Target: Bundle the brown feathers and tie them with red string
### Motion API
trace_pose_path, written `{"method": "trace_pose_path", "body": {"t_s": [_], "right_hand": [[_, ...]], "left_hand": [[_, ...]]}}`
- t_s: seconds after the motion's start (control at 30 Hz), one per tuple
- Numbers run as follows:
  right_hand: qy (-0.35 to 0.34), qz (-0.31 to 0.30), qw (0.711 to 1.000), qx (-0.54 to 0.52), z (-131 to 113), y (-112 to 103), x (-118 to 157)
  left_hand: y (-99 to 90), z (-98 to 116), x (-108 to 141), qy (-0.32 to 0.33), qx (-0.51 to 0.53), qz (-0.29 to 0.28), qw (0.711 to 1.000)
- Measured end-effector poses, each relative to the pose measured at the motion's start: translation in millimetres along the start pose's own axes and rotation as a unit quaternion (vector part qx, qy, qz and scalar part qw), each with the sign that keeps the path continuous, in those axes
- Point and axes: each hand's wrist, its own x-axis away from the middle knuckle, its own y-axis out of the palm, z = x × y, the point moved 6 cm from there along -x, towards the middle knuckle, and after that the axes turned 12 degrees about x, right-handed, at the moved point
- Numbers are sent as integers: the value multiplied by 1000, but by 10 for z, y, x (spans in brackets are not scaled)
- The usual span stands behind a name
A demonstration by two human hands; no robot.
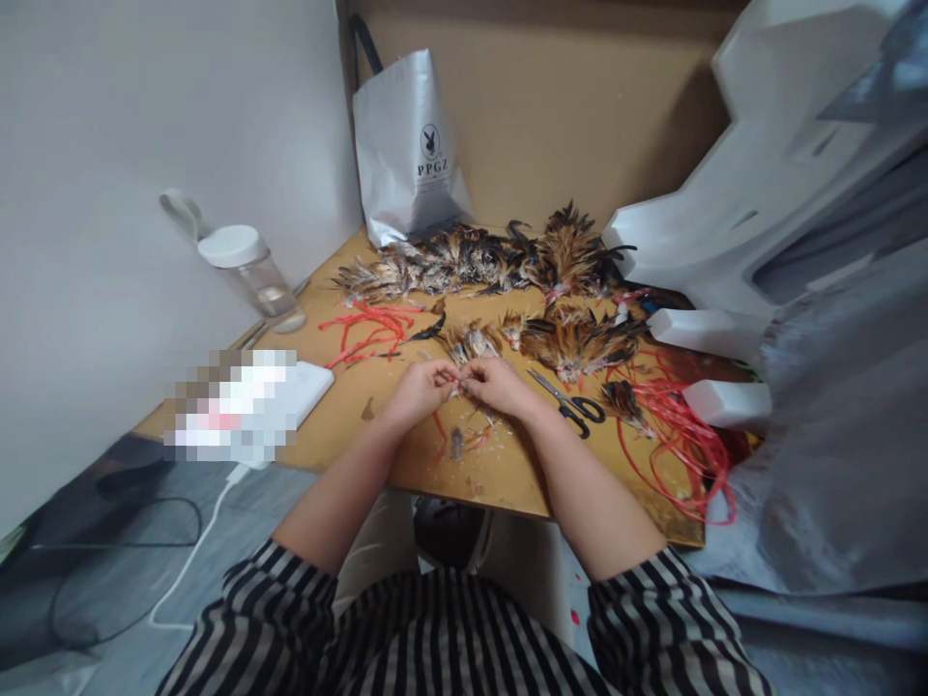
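Tan tabletop [352, 416] has a white-lidded bottle [253, 275] and red strips [384, 319] at left; mid-table, the left hand [424, 389] and right hand [497, 387] meet, fingertips pinched on a small feather bundle [471, 340]. Rightward lie black-handled scissors [561, 394] and tangled red strands [671, 406].

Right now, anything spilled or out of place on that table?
Yes. Tangled, thin red strands loop past the right edge of the flat tan table, looking spilled. Small grey and pale feather scraps lie scattered between the bare forearms, away from the brown-black feather heaps.
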Motion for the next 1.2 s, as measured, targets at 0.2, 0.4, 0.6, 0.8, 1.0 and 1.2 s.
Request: {"method": "trace_pose_path", "body": {"t_s": [0.2, 0.4, 0.6, 0.8, 1.0, 1.2], "right_hand": [[7, -2, 1000, -28, 13, -5, -6], [38, -45, 993, -100, 30, 32, 5], [15, -1, 998, -68, -31, -73, 12], [3, 80, 997, 17, -56, -206, 21], [0, 120, 990, 76, -85, -307, 42], [23, 141, 985, 93, 35, -384, 53]], "left_hand": [[-1, 107, 13, 77, -131, 31, 988], [-20, 137, 12, 88, -167, 50, 981], [-46, 100, 9, 73, -133, 70, 986], [-93, 124, 27, 70, -133, 90, 985], [-96, 160, 43, 65, -167, 60, 982], [-163, 25, 21, 40, -159, 63, 985]]}}
